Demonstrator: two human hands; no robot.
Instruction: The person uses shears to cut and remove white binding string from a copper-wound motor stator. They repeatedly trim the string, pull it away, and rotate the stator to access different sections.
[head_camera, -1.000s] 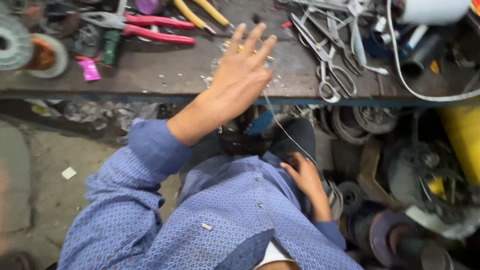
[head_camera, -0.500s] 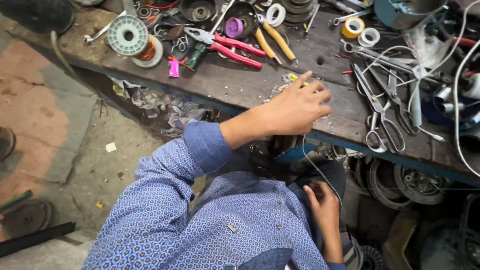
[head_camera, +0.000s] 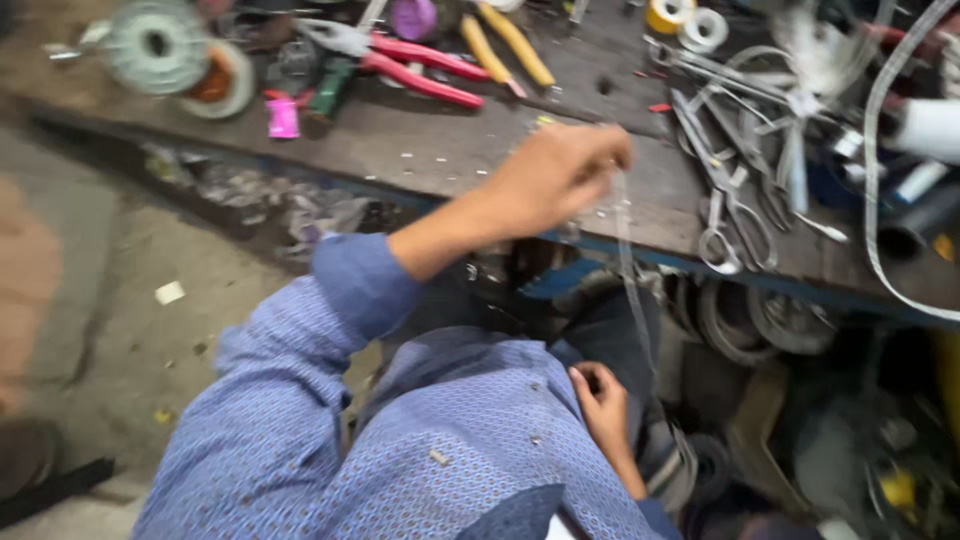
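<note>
My left hand (head_camera: 555, 175) is raised just above the front of the dark workbench (head_camera: 420, 150), fingers pinched on the top end of a thin clear strip (head_camera: 630, 270). The strip hangs down over the bench edge toward my lap. My right hand (head_camera: 602, 405) rests low by my blue patterned shirt, fingers curled at the strip's lower end. The grip there is partly hidden.
Red-handled pliers (head_camera: 420, 65), yellow-handled pliers (head_camera: 510, 45), a wire spool (head_camera: 155, 45), tape rolls (head_camera: 690, 20), several scissors (head_camera: 730, 200) and a white cable (head_camera: 880, 200) lie on the bench. Metal rings (head_camera: 760, 320) and clutter sit beneath it. Concrete floor lies at left.
My left hand went from spread flat on the bench to closed, and now lifts off it pinching the strip. My right hand stayed low in my lap.
</note>
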